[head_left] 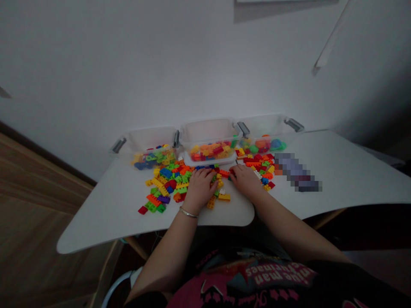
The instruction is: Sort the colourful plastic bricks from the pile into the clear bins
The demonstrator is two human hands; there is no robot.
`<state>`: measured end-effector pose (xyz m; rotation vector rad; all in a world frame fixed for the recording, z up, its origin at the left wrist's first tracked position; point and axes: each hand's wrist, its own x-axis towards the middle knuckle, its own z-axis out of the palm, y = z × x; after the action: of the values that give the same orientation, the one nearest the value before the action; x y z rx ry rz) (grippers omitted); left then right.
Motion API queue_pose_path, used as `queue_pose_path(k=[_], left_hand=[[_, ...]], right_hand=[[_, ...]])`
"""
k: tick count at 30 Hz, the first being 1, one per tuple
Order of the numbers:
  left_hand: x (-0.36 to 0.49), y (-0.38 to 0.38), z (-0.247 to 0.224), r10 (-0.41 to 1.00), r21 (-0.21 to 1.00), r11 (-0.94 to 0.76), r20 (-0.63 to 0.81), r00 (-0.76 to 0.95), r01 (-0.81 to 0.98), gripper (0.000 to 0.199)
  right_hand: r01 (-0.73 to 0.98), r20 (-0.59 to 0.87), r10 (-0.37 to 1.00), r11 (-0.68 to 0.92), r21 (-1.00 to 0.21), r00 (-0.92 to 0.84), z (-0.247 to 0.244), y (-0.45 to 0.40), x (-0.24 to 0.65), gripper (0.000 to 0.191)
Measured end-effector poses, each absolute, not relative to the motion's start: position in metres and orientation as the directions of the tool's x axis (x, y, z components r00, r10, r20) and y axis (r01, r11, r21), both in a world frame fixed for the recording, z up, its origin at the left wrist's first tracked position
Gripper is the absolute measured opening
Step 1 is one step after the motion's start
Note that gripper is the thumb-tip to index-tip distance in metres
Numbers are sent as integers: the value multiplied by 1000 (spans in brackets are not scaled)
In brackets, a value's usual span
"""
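Observation:
Many-coloured toy building bricks (159, 185) lie loose on a white table. My left hand (201, 188), with a bracelet at the wrist, reaches palm down over the middle of the pile. Its fingers are apart, and bricks show around and under them. To its right is my right hand (246, 180), its fingers bent and drawn together. A red brick (224, 173) lies just by the right fingertips. Whatever those fingers hold, if anything, is too small and partly hidden. Yellow bricks (224, 197) lie between the two hands, nearer to me.
Three clear plastic bins stand along the wall: the left bin (150, 134), the middle bin (208, 127) and the right bin (266, 124), each with coloured pieces inside. More bricks (253, 164) lie right of my hands, beside a pixelated object (297, 172). The white table (105, 209) has a curved front edge.

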<state>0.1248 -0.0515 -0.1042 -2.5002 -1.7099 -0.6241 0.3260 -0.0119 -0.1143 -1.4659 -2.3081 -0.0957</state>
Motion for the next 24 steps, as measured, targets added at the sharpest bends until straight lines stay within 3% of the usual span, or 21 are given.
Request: queue_pose_path(k=[6,12,18,24], left_hand=[[125,-53,-102,888,176,-380,344,305,908,36],[125,-53,-100,883,157,-389,345,319,908,37],[125,-52,-102,879,163,-394,356,318,905,36],[124,-52,-101,885,179,-389,347,312,904,37]], right_hand=[[820,454,840,468,-328,-297,-121,-9,330,23],[644,561,808,529,-552,-182,-119,-6,334,26],[588,749,662,600,-543,15,-83,0,337,19],[467,746,644,613,-637,172,-41,33,331,25]])
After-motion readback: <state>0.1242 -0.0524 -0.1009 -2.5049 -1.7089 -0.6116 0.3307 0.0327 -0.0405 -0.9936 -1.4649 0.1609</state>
